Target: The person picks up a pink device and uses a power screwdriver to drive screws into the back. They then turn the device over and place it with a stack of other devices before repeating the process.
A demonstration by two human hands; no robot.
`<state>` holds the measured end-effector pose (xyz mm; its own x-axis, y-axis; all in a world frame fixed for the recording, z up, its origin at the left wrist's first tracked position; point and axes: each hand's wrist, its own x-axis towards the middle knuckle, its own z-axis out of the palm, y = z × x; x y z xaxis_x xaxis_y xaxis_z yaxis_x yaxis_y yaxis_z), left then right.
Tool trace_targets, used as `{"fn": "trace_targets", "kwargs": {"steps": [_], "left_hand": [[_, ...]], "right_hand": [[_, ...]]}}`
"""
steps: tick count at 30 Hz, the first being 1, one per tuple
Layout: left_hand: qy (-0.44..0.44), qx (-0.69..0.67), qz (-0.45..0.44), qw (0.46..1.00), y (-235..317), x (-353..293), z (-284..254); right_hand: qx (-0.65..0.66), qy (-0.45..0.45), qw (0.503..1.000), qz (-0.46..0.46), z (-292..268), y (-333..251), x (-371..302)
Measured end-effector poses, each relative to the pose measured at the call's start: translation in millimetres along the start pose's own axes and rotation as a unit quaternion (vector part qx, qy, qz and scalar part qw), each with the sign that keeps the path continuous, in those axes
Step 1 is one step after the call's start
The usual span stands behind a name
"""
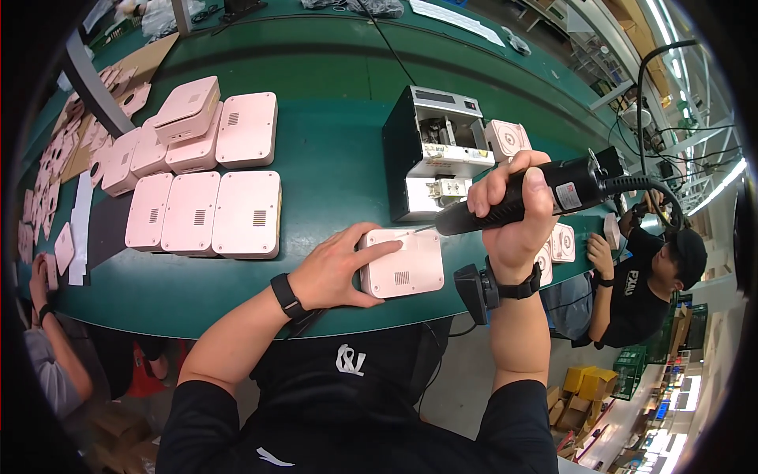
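On the green bench in front of me lies a pale pink plastic housing [418, 272] with a slotted vent and corner holes. My left hand [335, 265] grips its left side, thumb along the near edge and index finger stretched over the top. Wrapped in my right hand [513, 205] is a black electric screwdriver [564, 186], held almost level with its cable running off to the right. Its thin bit points left to the housing's far edge, close to my left index finger; whether it sits in a screw I cannot tell.
Behind the housing stands a black and silver screw feeder [446, 134]. Similar housings [246, 213] are stacked at the left, with loose pink panels [65, 246] beyond. More pink parts [562, 242] lie at the right, where a co-worker [647, 276] sits. Another person's hand [39, 276] shows at far left.
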<state>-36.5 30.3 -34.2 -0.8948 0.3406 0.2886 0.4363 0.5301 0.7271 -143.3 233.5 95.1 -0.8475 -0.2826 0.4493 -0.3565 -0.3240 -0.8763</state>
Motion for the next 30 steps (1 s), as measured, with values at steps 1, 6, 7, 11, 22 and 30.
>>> {"fn": "trace_targets", "kwargs": {"steps": [1,6,7,11,22,30], "left_hand": [[-0.001,0.001,-0.001,1.0,0.2,-0.3,0.3],[-0.004,0.007,0.003,1.0,0.2,0.2,1.4],[-0.004,0.006,0.0,1.0,-0.3,0.0,1.7],[0.006,0.001,-0.001,1.0,-2.3,-0.1,2.4],[0.001,0.015,0.005,1.0,-1.0,1.3,1.3],[-0.006,0.009,0.008,1.0,3.0,4.4,7.8]], "right_hand": [[0.003,0.0,1.0,0.003,1.5,1.2,-1.1],[0.012,0.007,1.0,0.027,4.9,16.3,-5.8],[0.015,0.011,0.999,0.034,5.5,19.5,-6.7],[0.011,-0.01,1.0,0.021,9.2,20.7,-6.3],[0.044,-0.012,0.997,0.054,1.2,19.7,0.2],[0.008,0.062,0.997,0.052,-5.1,16.2,-3.9]]}}
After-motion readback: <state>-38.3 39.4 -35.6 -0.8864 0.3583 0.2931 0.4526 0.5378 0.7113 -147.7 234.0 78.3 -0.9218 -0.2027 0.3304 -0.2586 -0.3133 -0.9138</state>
